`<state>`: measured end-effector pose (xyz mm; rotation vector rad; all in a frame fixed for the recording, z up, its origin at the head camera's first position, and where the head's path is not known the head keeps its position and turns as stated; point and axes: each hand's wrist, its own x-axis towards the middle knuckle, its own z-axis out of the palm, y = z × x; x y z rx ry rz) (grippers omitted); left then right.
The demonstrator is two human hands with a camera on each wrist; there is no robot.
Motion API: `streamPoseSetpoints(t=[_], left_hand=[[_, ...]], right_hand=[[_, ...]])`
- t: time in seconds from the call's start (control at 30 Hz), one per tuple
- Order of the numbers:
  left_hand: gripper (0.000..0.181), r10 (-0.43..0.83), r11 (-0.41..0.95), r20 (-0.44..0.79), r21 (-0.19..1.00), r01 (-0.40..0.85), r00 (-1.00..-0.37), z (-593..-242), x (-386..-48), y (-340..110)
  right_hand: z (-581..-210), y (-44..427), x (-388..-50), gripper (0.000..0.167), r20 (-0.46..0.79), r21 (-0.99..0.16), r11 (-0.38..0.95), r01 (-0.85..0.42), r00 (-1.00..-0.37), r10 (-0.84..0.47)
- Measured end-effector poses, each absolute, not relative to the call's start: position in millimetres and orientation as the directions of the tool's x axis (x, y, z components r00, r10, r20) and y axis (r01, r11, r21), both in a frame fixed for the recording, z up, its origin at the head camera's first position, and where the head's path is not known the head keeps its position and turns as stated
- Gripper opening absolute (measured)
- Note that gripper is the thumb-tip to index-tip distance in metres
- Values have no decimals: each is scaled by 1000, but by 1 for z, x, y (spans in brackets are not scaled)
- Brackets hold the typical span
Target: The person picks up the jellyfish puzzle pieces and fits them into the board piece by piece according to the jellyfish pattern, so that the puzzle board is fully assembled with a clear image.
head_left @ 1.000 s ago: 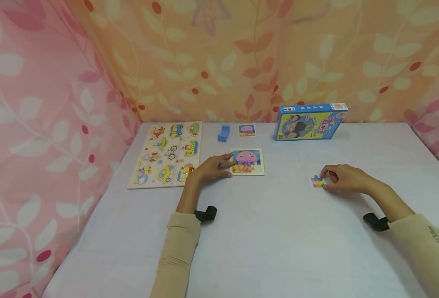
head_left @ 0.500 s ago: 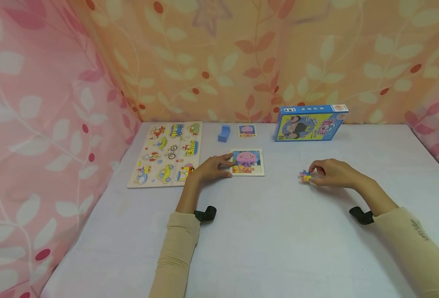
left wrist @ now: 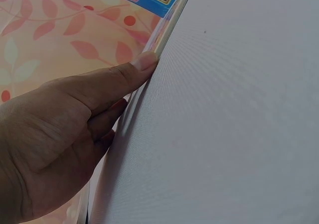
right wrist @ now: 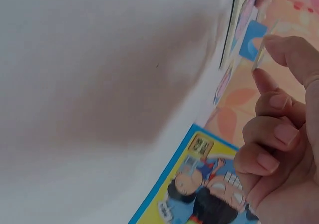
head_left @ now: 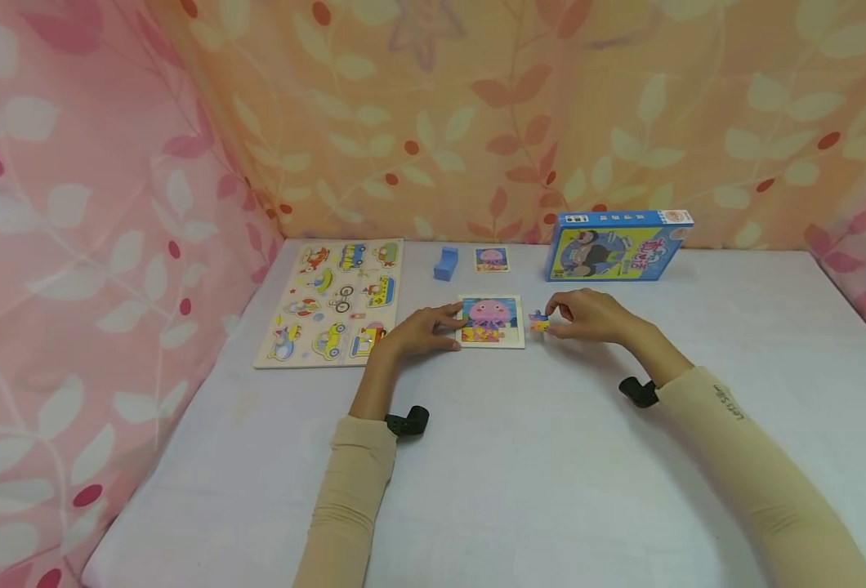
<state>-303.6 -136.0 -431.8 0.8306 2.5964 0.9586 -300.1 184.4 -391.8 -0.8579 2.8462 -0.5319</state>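
An octopus jigsaw puzzle in a cream frame (head_left: 501,346) lies flat at mid-table; its lower right corner shows bare backing. My left hand (head_left: 424,329) rests on the frame's left side, with the thumb (left wrist: 145,61) at the near edge and the other fingers farther up that side. Just right of the frame, my right hand (head_left: 591,315) pinches a small blue, pink and yellow puzzle piece (head_left: 539,322) between thumb and index finger. In the right wrist view the piece (right wrist: 259,54) appears nearly edge-on, apart from the frame, with the remaining fingers curled below.
A wooden board (head_left: 308,331) with vehicle pictures lies at the left. Behind the puzzle are a blue block (head_left: 445,265) and a small octopus card (head_left: 492,260). A blue and yellow box (head_left: 617,249) stands at the back right, before the floral cloth (head_left: 514,114).
My right hand has moved left across the table with the puzzle piece, from far right to beside the frame. The left hand stays on the frame.
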Motion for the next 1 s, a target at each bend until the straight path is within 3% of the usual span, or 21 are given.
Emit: streamPoseSetpoints(t=[0.57, 1.0], left_hand=[[49, 586, 636, -38, 641, 430, -810, -430, -305, -134], [49, 576, 638, -51, 651, 410, -816, -434, -305, -134]], right_hand=[[-405, 145, -305, 32, -46, -365, 766, -530, -811, -583], [-410, 133, -298, 39, 11, -398, 777, -488, -850, -527]])
